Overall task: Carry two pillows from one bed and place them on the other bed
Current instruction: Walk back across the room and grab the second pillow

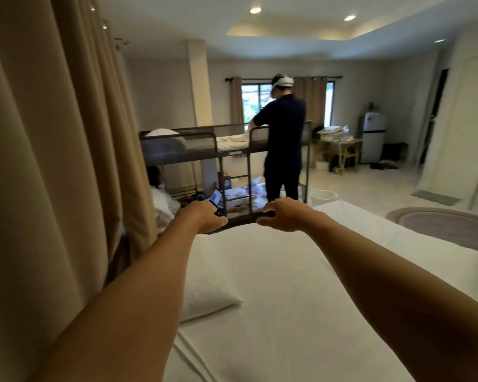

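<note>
Head view: left hand [204, 216], right hand [283, 216] grip white pillow [260, 271] far edge.

No text can be read, since the small lit screen [215, 199] and the coloured box [226, 183] behind it are too blurred.

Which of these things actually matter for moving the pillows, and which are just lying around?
Job: left hand, right hand, the white pillow they grip, second pillow.
Lying about: laundry basket, fridge, round rug, curtain.
</note>
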The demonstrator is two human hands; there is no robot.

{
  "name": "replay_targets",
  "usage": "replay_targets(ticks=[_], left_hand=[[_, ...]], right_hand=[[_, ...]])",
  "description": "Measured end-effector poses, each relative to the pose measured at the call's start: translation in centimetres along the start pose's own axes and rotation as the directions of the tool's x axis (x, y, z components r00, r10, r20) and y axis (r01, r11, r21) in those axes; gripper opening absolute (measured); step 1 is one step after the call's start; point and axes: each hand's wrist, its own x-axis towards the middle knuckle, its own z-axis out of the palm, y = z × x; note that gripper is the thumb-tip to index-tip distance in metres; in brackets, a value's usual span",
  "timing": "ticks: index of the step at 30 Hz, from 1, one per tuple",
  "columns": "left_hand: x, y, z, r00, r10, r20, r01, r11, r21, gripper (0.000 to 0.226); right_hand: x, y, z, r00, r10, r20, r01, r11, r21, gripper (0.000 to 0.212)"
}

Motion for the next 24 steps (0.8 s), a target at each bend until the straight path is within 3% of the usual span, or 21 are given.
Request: replay_targets(ticks=[6,11,17,24], left_hand=[[-0.5,11.4,1.0,0.978,0.2,0.061,-0.197,0.979,-0.048,0.068],[-0.7,24.8,2.6,0.939,0.338,0.066,-0.338,0.941,-0.016,0.067],[-3.2,43.0,4.3,0.869,0.485,0.094,-0.481,0.874,-0.064,0.068],[-6.0,59.9,6.1,0.748,0.658,0.085,-0.649,0.752,-0.115,0.062]], right_hand=[[-8.1,10.3,-3.0,0.971,0.237,-0.026,-0.239,0.969,-0.071,0.06],[-16.5,20.6,-5.9,0.916,0.398,-0.045,-0.4,0.915,-0.054,0.06],[-29.1,33.4,-10.5,0.799,0.594,-0.093,-0.599,0.799,-0.051,0.064],[-40.1,42.6,-14.9,0.667,0.732,-0.139,-0.742,0.67,-0.035,0.066]])
